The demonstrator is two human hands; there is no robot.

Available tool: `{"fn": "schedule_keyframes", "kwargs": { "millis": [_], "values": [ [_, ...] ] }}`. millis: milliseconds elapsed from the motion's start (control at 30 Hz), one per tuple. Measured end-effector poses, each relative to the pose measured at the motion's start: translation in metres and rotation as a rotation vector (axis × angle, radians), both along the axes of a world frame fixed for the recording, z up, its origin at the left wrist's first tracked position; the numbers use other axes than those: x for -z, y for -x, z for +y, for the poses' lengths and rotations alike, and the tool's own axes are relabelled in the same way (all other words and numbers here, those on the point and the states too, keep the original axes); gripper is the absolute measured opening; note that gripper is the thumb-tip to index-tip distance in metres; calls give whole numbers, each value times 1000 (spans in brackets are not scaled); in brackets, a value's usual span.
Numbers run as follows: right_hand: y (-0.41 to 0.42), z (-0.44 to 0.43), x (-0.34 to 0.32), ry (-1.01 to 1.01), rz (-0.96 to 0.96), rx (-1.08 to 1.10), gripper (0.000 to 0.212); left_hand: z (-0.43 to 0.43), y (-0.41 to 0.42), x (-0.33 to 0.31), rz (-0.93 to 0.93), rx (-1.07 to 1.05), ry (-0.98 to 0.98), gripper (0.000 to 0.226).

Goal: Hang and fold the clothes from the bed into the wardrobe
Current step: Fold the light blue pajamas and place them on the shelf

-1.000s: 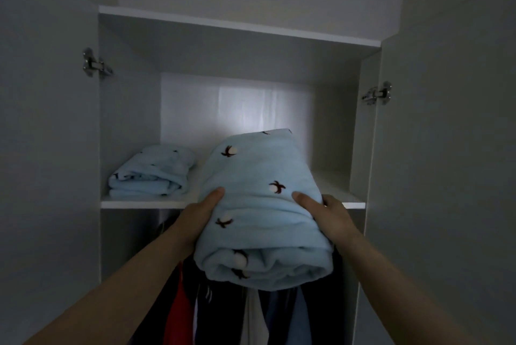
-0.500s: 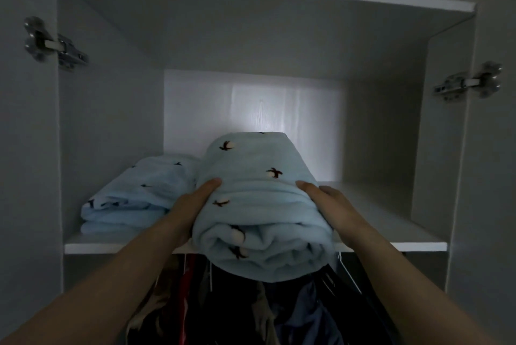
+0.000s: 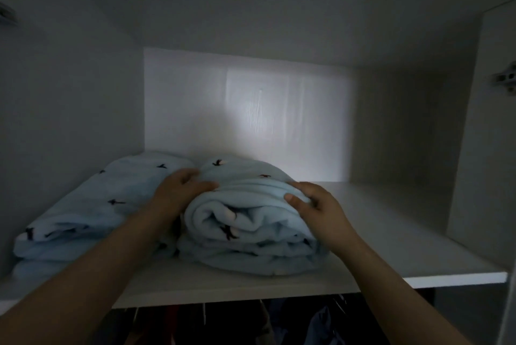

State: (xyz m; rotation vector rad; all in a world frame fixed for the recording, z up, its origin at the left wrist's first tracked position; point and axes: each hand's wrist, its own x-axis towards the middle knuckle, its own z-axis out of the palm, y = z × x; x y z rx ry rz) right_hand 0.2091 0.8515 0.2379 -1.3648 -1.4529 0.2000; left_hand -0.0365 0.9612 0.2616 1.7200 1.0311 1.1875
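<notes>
Now the folded blue bundle [image 3: 251,221] sits on the wardrobe shelf [image 3: 391,249] between the fingers of both hands. The left hand [image 3: 181,191] lies against its left flank, fingers close together and fairly straight, thumb stretched over the top fold, while the right hand [image 3: 315,205] curls its fingers over the upper right fold and pinches it against the thumb. Just outside the left fingers lies a second folded bundle [image 3: 92,205], and below both wrists hanging clothes [image 3: 279,322] show dimly.
</notes>
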Motion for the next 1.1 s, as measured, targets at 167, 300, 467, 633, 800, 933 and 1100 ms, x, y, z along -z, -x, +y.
{"fn": "schedule_keyframes", "kwargs": {
  "millis": [167, 300, 467, 633, 800, 933, 1100],
  "values": [
    [-4, -1, -1, -200, -176, 232, 34, -37, -16, -21, 289, 134, -409, 31],
    [-17, -17, 3, -313, -262, 100, 11, -48, -20, -10, 379, 163, -498, 50],
    [-27, -19, -1, -77, -295, 99, 5, -46, -22, -2, 443, 146, -539, 54],
    [-29, -28, -16, -250, -134, 70, 23, -49, -23, -4, 524, 200, -532, 31],
    [-19, -50, 5, -31, -282, -10, 16, -59, -23, 11, 686, 243, -557, 29],
    [-17, -62, 24, 115, -493, -97, 54, -56, -9, 19, 853, 284, -560, 77],
    [-14, -43, 26, 221, -583, -58, 68, -39, -10, 24, 1132, 196, -623, 115]
  ]
}}
